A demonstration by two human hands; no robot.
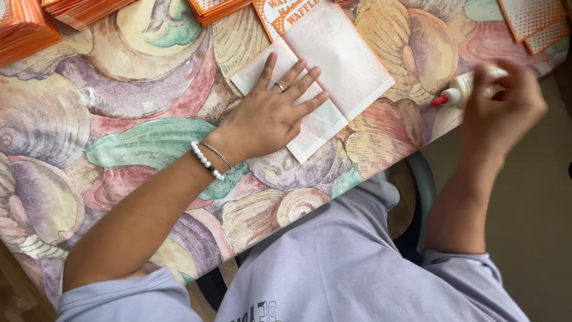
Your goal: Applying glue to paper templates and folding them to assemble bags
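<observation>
paper sheet (pixel 333 65) under left hand (pixel 271 113) (flat), glue bottle (pixel 462 90) in right hand (pixel 503 104)

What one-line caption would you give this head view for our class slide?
Left hand flat on a folded white paper bag, right hand holding a red-tipped glue bottle over a shell-patterned tablecloth.

Our left hand (pixel 271 116) lies flat, palm down, fingers spread and pointing toward the far edge, a ring on one finger and bead bracelets at the wrist; the bare forearm runs back to a rolled sleeve. Our right hand (pixel 503 98) is raised at the right edge, fingers curled closed, slightly blurred.
</observation>
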